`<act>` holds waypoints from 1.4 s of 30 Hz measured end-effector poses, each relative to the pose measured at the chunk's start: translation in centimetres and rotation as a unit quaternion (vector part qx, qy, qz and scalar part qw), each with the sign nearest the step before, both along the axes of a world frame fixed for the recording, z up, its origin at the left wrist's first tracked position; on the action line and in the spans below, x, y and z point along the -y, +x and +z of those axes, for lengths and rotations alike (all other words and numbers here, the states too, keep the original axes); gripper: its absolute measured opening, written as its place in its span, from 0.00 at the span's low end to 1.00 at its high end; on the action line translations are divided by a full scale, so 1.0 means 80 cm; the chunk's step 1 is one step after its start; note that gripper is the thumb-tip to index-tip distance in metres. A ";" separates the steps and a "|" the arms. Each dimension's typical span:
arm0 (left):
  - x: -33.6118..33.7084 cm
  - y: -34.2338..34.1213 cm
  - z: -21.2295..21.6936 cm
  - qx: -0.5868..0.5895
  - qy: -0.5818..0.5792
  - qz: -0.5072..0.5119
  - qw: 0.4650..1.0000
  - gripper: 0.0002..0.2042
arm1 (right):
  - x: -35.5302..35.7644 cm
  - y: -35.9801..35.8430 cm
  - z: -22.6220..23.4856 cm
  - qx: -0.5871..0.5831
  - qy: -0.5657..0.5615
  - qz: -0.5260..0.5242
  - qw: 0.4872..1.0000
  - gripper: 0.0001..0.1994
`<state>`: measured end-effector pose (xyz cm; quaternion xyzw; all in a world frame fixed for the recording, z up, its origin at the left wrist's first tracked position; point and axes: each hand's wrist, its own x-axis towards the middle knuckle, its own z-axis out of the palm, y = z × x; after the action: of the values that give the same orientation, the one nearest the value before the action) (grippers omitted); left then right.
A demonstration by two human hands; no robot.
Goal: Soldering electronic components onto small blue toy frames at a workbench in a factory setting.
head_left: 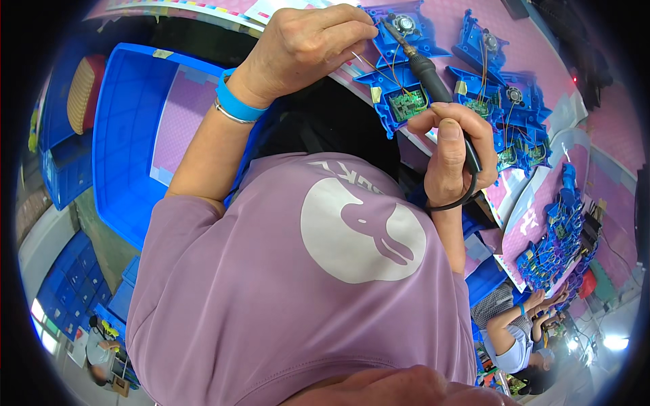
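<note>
My right hand (452, 145) is wrapped round the black handle of a soldering iron (430, 78). The iron slants up and left, its metal tip over an opened blue plastic housing (384, 42). That housing holds a round silver speaker (403, 25), and thin wires run from it to a green circuit board (408, 106) in the nearer blue half. My left hand (315, 40), below a blue wristband (238, 93), has its fingers pinched together at the housing's left edge, close to the iron's tip. Whatever sits between those fingertips is too small to make out.
More opened blue housings (484, 51) with speakers and boards lie right of the iron on the pink-covered table (535, 64). A large blue bin (128, 57) stands at my left. Further right are a heap of blue parts (558, 230) and another person (512, 335).
</note>
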<state>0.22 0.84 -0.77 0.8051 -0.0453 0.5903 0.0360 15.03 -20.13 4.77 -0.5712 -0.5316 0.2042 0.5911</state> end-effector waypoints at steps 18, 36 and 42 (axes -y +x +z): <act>0.006 -0.005 0.006 -0.030 -0.047 -0.001 0.998 0.06 | 0.004 0.006 -0.003 0.000 0.056 0.011 0.998 0.12; 0.044 -0.044 0.027 -0.268 -0.090 0.079 0.956 0.09 | 0.007 0.017 -0.010 -0.016 0.115 0.004 0.993 0.10; 0.046 -0.033 0.058 -0.223 -0.019 0.068 0.972 0.10 | 0.016 0.018 -0.009 -0.036 0.095 -0.010 0.995 0.10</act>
<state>-2.45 -2.81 3.90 0.9167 0.0300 0.3980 0.0207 16.45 -21.44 4.05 -0.5101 -0.5211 0.1680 0.6634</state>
